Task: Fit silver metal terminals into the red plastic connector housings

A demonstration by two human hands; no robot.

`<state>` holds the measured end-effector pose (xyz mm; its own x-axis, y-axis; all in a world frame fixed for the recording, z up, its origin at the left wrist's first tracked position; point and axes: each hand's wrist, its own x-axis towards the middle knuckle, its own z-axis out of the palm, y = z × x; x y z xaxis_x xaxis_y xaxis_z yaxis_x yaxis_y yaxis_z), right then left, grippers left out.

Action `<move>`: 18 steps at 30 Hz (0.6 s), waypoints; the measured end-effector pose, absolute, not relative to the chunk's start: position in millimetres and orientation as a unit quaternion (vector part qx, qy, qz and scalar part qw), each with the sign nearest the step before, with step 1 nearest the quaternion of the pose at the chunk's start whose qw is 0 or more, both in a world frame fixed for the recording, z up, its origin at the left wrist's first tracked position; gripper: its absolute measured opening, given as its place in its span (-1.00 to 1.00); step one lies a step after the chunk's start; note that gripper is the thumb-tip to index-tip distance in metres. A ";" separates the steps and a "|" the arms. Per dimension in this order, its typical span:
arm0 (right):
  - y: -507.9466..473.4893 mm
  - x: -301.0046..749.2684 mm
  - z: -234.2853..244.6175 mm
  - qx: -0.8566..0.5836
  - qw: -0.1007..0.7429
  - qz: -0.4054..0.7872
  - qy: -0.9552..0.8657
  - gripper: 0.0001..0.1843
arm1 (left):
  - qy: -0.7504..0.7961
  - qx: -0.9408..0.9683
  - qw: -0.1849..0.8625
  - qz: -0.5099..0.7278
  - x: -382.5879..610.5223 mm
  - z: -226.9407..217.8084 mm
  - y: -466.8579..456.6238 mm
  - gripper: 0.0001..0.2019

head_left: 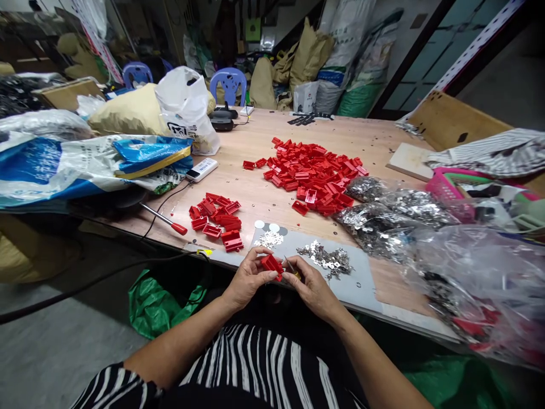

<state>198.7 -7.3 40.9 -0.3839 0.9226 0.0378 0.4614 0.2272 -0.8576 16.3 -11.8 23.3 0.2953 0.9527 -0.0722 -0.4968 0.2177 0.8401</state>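
Note:
My left hand point(248, 279) is closed around a small red plastic part point(271, 264), held just off the table's front edge. My right hand point(310, 286) pinches a thin metal tool with a yellow handle point(293, 269), its tip against the red part. On the grey mat point(361, 284) just beyond my hands lie several small silver metal pieces point(326, 257). A small group of red parts point(217, 221) sits to the left on the wooden table point(251, 147). A large heap of red parts point(317, 176) lies farther back.
Clear bags of silver metal pieces point(383, 218) crowd the right side, next to a pink basket point(447, 190). A red-handled screwdriver point(164, 220), a white remote-like device point(201, 169), blue-white sacks point(85, 165) and a white plastic bag point(187, 108) sit left. A green bag point(162, 307) hangs under the table.

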 end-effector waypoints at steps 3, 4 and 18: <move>-6.0 199.9 39.5 -0.473 0.291 0.421 -0.717 -0.87 | 0.314 0.373 0.713 0.503 16.6 23.2 -12.1 -0.59; -5.8 200.6 39.0 -0.472 0.292 0.430 -0.712 -0.87 | 0.318 0.376 0.711 0.502 16.7 22.9 -12.0 -0.57; -6.9 205.7 31.8 -0.502 0.276 0.359 -0.737 -0.77 | 0.396 0.528 0.594 0.460 10.7 20.1 -10.4 -0.65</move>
